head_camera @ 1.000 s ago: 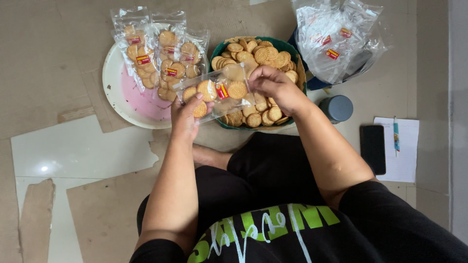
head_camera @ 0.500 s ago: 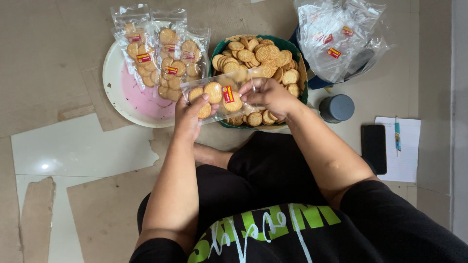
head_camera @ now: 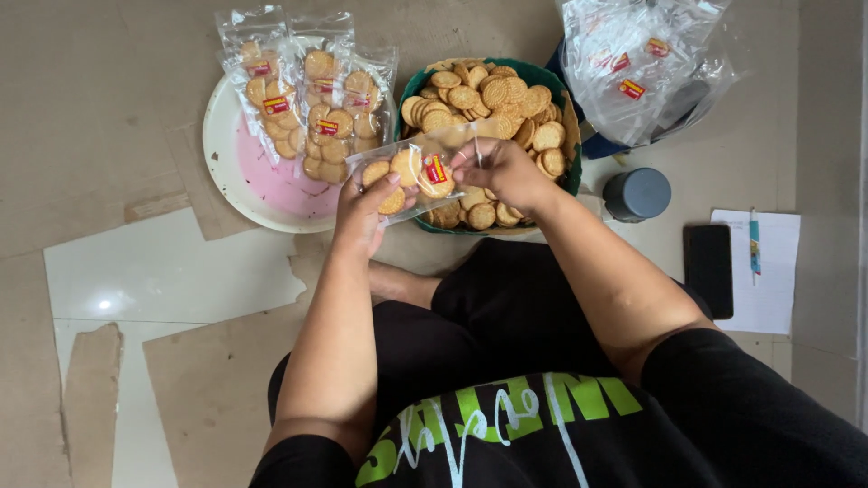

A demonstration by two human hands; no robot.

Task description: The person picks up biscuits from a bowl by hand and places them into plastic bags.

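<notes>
Clear bag: I see a part-filled bag (head_camera: 411, 176) held between both hands, just at 7 o'clock of the basket, over its near rim.
Left hand: my left hand (head_camera: 366, 212) grips the bag's closed end, fingers curled shut on it, thumb on top of the biscuits inside.
Right hand: my right hand (head_camera: 502, 172) pinches the bag's open mouth, fingertips closed on the plastic; I cannot tell whether a biscuit sits between them.
Bag contents: only a few round biscuits show inside, so I judge it roughly half full against the finished ones.
Basket: a green basket (head_camera: 570, 136) at 12 o'clock, heaped with loose biscuits (head_camera: 493, 95), so plenty is left to pack.
Done: three filled packs (head_camera: 312, 104) lie side by side on a white plate (head_camera: 226, 172) with a pink centre, at 10 o'clock.
Left: a heap of empty bags (head_camera: 633, 68) sits at 2 o'clock, so many remain unfilled; I judge the work is early on.
Beside: a grey cup (head_camera: 637, 194), a dark phone (head_camera: 708, 269) and paper (head_camera: 768, 271) with a pen (head_camera: 754, 244) lie at 3 o'clock, well apart from the hands.
Floor: cardboard (head_camera: 212, 389) sheets lie on the tiles (head_camera: 163, 267) at 8 o'clock.
</notes>
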